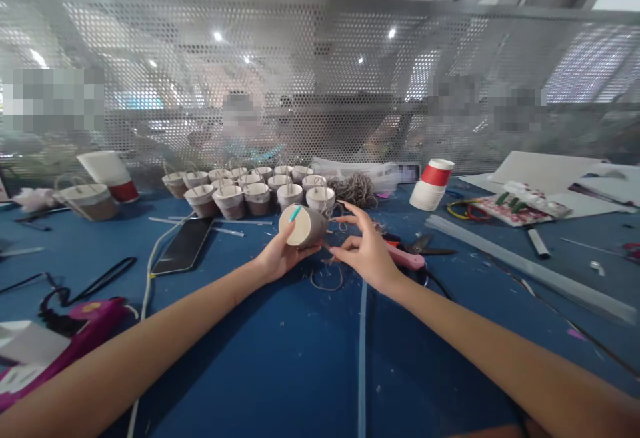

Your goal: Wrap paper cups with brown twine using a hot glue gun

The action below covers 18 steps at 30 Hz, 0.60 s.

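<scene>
My left hand grips a small paper cup, tipped on its side with its pale round end toward me. The thumb, with a turquoise nail, lies on that end, and the fingers pass underneath. Just right of the cup is my right hand, its index finger and thumb spread apart. Thin brown twine hangs and curls on the table below the cup. Whether the right fingertips touch a strand is too small to tell. Behind stand several cups with looped twine handles, beside a heap of twine.
Scissors and a pink-handled tool lie by my right wrist. A phone, white cable and purple glue gun are at left. Stacked cups, paper sheets and a clear strip lie right. A perforated screen stands behind.
</scene>
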Tool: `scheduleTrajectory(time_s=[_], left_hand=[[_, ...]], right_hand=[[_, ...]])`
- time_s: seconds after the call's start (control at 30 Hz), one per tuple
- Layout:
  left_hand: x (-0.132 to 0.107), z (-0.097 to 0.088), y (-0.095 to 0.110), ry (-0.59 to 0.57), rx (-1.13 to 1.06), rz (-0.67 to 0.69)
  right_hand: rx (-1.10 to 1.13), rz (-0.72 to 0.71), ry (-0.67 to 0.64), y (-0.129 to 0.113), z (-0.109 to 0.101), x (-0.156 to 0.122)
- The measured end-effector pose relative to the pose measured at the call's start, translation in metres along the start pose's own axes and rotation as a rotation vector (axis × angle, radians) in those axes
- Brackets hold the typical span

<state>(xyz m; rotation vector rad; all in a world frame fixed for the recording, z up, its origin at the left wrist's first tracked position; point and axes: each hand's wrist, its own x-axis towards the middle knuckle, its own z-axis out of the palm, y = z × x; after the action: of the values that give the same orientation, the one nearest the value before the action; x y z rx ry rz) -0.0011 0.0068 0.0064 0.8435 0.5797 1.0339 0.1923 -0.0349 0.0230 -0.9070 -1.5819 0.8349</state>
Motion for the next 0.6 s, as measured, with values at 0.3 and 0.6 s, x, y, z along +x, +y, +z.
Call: scheduleTrajectory(time_s=[0.3, 0.6], left_hand=[[0.0, -0.005, 0.011, -0.122, -0.09, -0.112], [0.002, -0.006, 0.009, -0.206, -0.048, -0.224]], right_hand=[[-0.002, -0.033, -0.084, -0.004, 0.003, -0.004], [-0.067, -0.172, 0.09, -0.001, 0.001, -0.002]])
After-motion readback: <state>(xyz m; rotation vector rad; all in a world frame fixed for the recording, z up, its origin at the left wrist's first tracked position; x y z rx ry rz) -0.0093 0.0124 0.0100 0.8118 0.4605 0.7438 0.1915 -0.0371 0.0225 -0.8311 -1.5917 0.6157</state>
